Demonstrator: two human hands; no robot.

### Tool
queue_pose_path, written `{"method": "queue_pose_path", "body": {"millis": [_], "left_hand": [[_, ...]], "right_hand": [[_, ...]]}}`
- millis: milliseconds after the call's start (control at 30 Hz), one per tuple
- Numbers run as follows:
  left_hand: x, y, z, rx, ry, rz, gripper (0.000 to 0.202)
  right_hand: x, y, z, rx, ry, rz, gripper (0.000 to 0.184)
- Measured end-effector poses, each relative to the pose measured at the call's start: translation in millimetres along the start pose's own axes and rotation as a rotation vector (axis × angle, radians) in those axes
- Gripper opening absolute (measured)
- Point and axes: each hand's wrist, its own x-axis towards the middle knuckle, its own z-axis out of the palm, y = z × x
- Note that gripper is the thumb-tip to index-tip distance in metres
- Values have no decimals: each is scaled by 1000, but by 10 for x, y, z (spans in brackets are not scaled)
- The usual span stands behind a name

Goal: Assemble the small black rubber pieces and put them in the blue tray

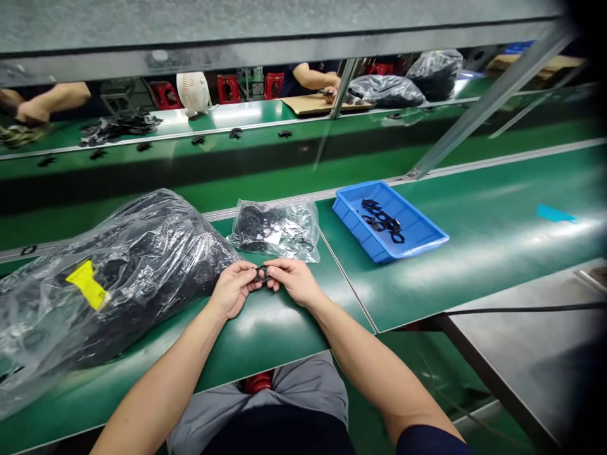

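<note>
A small black ring-like part [262, 273] is pinched between my two hands, just above the green tabletop. My left hand [234, 287] grips its left side with thumb and fingers. On its right side my right hand [293, 280] holds it the same way. Behind my hands lies a clear plastic bag [303, 221] of black parts. To the left, a large clear bag [156, 265] full of black things rests on the table, with a yellow label [88, 284] on it. A blue tray [417, 230] at the right has several black parts [382, 221] in it.
Beyond the table runs a green conveyor belt [265, 167] with several black pieces along its far side. Co-workers' hands [327, 91] are busy on the far bench. A slanted metal post [474, 107] stands behind the tray, and a metal shelf [284, 54] crosses overhead.
</note>
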Motion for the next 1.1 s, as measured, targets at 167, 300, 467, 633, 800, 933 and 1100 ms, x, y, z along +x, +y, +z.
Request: {"method": "queue_pose_path", "body": {"millis": [167, 300, 467, 633, 800, 933, 1100], "left_hand": [[22, -28, -11, -25, 28, -5, 26], [34, -37, -21, -20, 48, -3, 25], [45, -63, -17, -13, 49, 17, 25], [54, -81, -14, 10, 63, 48, 28], [59, -97, -19, 99, 103, 110, 31], [65, -112, -23, 173, 137, 159, 33], [55, -95, -15, 182, 153, 145, 34]], "right_hand": [[11, -2, -10, 16, 10, 24, 30], [35, 20, -20, 81, 14, -11, 29], [54, 41, -23, 167, 29, 9, 34], [65, 68, -27, 188, 93, 38, 38], [58, 90, -47, 184, 137, 87, 40], [55, 97, -48, 185, 156, 115, 41], [58, 96, -41, 226, 159, 139, 41]]}}
